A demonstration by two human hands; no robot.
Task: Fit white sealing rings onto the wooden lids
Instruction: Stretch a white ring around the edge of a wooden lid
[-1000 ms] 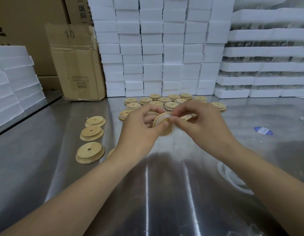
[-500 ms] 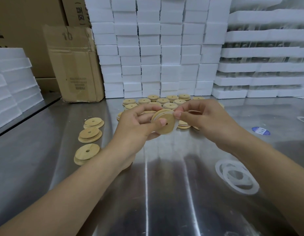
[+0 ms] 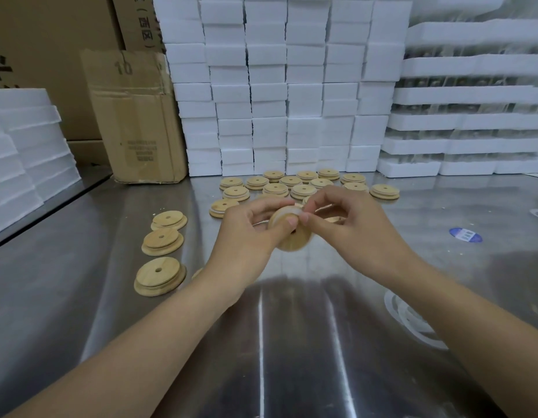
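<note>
1. The wooden lid (image 3: 295,240) is held on edge above the steel table (image 3: 292,342), near the centre of the view, with a flat face turned toward the camera.
2. The left hand (image 3: 246,233) grips the lid from its 9 o'clock side. The fingers are curled behind the rim and the thumb is pressed on the near face.
3. The right hand (image 3: 352,227) pinches the white sealing ring (image 3: 293,212) between thumb and forefinger at the lid's 1 o'clock edge.
4. The ring is seen lying along the top of the lid. How far it is seated round the hidden far side cannot be told.
5. Handling, as judged: the lid is light, stiff and smooth, and is best gripped by its wide rim so that the narrower step is left free. The ring is thin, soft and stretchy and is liable to twist or spring off, so it is best pinched and walked round a short length at a time.
6. Three loose lids (image 3: 162,241) lie at the held lid's 9 o'clock and a cluster of lids (image 3: 292,185) at 12 o'clock. Spare rings (image 3: 412,322) lie at 4 o'clock, partly hidden by the right forearm.
</note>
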